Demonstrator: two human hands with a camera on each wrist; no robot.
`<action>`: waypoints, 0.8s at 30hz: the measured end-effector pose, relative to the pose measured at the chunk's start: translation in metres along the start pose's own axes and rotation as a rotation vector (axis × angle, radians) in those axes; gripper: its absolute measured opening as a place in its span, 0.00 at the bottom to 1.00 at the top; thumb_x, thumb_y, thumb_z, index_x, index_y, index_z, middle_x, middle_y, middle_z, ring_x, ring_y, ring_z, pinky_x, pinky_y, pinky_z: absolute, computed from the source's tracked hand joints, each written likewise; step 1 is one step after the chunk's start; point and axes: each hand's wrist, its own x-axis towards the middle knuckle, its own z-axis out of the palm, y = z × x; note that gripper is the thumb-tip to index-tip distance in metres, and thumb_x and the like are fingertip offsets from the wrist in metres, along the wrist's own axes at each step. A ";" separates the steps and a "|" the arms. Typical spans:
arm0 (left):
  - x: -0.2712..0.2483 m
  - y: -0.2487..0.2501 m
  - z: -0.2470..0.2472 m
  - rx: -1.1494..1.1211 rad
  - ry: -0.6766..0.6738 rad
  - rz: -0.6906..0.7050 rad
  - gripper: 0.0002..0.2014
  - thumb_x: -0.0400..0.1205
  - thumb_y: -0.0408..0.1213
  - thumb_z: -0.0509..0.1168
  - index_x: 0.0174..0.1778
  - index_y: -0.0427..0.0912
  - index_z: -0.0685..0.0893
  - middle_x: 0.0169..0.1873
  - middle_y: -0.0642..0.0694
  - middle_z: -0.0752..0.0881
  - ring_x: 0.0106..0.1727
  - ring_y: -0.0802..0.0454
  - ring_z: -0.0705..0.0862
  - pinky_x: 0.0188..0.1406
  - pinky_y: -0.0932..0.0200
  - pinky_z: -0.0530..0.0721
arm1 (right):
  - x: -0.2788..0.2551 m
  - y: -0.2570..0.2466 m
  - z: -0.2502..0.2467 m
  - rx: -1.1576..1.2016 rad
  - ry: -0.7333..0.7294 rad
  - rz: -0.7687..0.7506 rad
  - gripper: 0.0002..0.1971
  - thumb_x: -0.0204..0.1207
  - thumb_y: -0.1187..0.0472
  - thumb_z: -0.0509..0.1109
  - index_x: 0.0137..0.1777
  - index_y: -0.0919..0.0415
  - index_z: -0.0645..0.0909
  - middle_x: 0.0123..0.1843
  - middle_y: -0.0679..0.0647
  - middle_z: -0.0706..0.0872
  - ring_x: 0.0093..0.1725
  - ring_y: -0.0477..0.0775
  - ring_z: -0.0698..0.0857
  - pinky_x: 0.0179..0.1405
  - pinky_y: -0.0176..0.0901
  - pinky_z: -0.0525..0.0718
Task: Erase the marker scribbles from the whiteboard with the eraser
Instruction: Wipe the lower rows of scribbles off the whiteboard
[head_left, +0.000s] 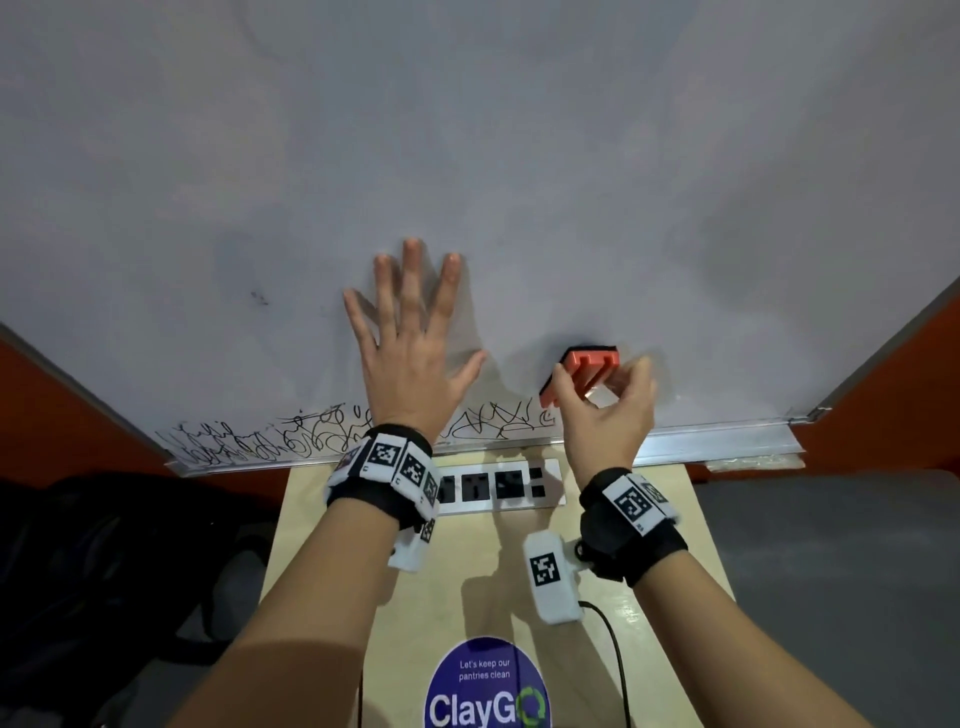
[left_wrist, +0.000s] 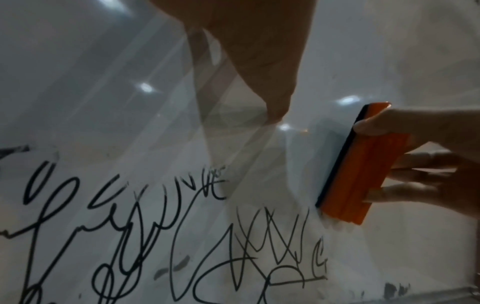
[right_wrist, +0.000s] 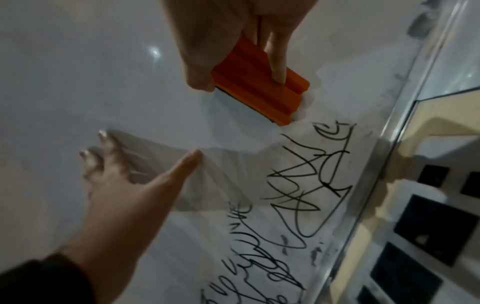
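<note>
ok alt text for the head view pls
A right hand presses an orange eraser against a whiteboard, just above black marker scribbles along its bottom edge. The left hand lies flat on the board, fingers spread.

Light is dim and even in the head view, the glossy white whiteboard (head_left: 467, 156) reading grey, its straight metal edges bowed by the wide lens. Soft overlapping shadows fan out beside the spread fingers (head_left: 410, 291) of the left hand (head_left: 410, 358). In both wrist views small bright glare spots (left_wrist: 145, 87) of ceiling lights sit just beyond the fingertips, and the near fingers (right_wrist: 278, 51) are blurred and grainy.
</note>
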 end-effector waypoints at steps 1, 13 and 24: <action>0.000 0.000 0.001 -0.007 0.001 -0.002 0.59 0.74 0.68 0.68 0.86 0.54 0.32 0.86 0.44 0.30 0.85 0.41 0.30 0.81 0.28 0.36 | -0.002 0.003 0.002 -0.017 -0.009 -0.008 0.21 0.67 0.56 0.83 0.42 0.56 0.70 0.49 0.52 0.77 0.45 0.41 0.78 0.41 0.18 0.71; -0.002 -0.002 0.008 -0.022 -0.018 0.013 0.59 0.73 0.69 0.66 0.86 0.52 0.32 0.81 0.45 0.21 0.83 0.39 0.25 0.80 0.27 0.33 | -0.018 0.004 0.012 0.042 0.027 0.035 0.20 0.68 0.64 0.82 0.42 0.62 0.69 0.48 0.59 0.75 0.40 0.35 0.74 0.38 0.17 0.72; -0.003 -0.004 0.004 0.001 -0.070 0.012 0.58 0.74 0.70 0.64 0.86 0.52 0.32 0.81 0.45 0.20 0.84 0.37 0.31 0.82 0.25 0.41 | -0.021 0.033 0.016 -0.349 -0.178 -0.293 0.21 0.67 0.60 0.83 0.54 0.59 0.75 0.56 0.56 0.75 0.45 0.49 0.79 0.43 0.39 0.83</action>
